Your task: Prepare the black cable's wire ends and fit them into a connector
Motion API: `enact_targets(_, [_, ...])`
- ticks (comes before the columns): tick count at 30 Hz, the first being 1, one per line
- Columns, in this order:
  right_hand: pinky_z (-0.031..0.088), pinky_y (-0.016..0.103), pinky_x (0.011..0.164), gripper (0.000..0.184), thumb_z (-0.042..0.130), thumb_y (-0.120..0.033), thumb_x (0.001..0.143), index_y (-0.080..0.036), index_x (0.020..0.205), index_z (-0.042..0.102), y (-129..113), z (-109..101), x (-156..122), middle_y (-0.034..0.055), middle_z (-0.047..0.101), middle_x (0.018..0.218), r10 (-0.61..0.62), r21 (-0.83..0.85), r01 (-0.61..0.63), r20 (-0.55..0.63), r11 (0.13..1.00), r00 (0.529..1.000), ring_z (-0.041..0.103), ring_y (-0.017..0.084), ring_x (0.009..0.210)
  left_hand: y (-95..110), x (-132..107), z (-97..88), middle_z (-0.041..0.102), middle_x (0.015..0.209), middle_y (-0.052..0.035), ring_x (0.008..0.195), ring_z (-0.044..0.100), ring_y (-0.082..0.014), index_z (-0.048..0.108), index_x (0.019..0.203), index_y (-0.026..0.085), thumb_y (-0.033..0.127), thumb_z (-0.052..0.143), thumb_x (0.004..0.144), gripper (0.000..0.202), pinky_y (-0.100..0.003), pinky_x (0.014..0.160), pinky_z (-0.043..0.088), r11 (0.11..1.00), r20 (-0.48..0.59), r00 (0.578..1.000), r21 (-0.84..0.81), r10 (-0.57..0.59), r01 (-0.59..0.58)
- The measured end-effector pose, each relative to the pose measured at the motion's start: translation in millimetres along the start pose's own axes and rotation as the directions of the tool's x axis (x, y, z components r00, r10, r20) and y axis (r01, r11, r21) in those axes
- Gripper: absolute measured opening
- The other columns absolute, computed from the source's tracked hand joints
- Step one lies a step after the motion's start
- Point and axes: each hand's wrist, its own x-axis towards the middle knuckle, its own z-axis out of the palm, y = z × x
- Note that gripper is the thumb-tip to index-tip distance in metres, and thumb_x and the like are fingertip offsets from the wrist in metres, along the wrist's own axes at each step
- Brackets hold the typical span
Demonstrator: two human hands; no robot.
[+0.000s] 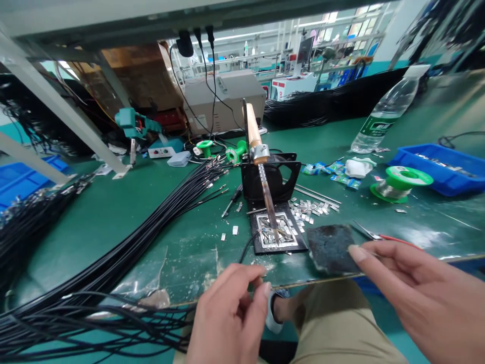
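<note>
While the left hand (pixel 231 313) pinches a thin black cable (pixel 248 245) at the green tabletop (pixel 125 222) edge, the right hand (pixel 413 288) grasps a fine solder wire (pixel 373 236). Beyond stands the wooden-handled soldering iron (pixel 261 172), tip over a black jig plate (pixel 278 232).
</note>
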Motion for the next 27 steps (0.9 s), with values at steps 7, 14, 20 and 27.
enact_targets(7, [0.051, 0.023, 0.05, 0.034, 0.068, -0.055, 0.091, -0.022, 0.081, 0.072, -37, 38, -25, 0.0044, 0.072, 0.072, 0.109, 0.337, -0.196, 0.261, 0.921, 0.959, 0.068, 0.019, 0.065, 17, 13, 16.0, 0.065, 0.055, 0.0037, 0.036, 0.045, -0.0093, 0.06, 0.143, 0.015, 0.044, 0.063, 0.097, 0.055, -0.017, 0.037, 0.037, 0.813, 0.262, 0.871, -0.322, -0.417, 0.486])
enact_targets(14, [0.048, 0.022, 0.044, 0.032, 0.067, -0.052, 0.091, -0.023, 0.08, 0.073, -43, 48, -31, 0.0002, 0.067, 0.062, 0.05, 0.244, -0.09, 0.164, 0.966, 0.985, 0.065, 0.017, 0.055, 19, 15, 9.3, 0.063, 0.056, 0.0029, 0.044, 0.052, -0.0116, 0.072, 0.131, 0.016, 0.039, 0.063, 0.096, 0.042, -0.018, 0.041, 0.043, 0.887, 0.096, 0.937, -0.303, -0.335, 0.349])
enact_targets(20, [0.052, 0.021, 0.046, 0.028, 0.067, -0.049, 0.091, -0.023, 0.082, 0.075, -44, 43, -38, -0.0006, 0.065, 0.058, -0.019, 0.168, -0.013, 0.184, 0.986, 0.983, 0.065, 0.017, 0.05, 9, 2, 12.5, 0.067, 0.062, 0.0001, 0.042, 0.054, -0.0122, 0.079, 0.121, 0.023, 0.031, 0.06, 0.098, 0.031, -0.02, 0.04, 0.048, 0.99, -0.071, 0.992, -0.1, -0.104, 0.097])
enact_targets(27, [0.05, 0.021, 0.044, 0.031, 0.062, -0.049, 0.094, -0.023, 0.081, 0.073, -47, 43, -36, -0.002, 0.061, 0.054, -0.028, 0.112, 0.006, 0.196, 0.994, 0.98, 0.061, 0.015, 0.046, 8, 0, 10.3, 0.079, 0.092, -0.008, 0.077, 0.076, -0.0208, 0.08, 0.118, 0.024, 0.025, 0.063, 0.097, 0.027, -0.021, 0.049, 0.057, 0.999, -0.141, 0.99, -0.024, 0.022, -0.026])
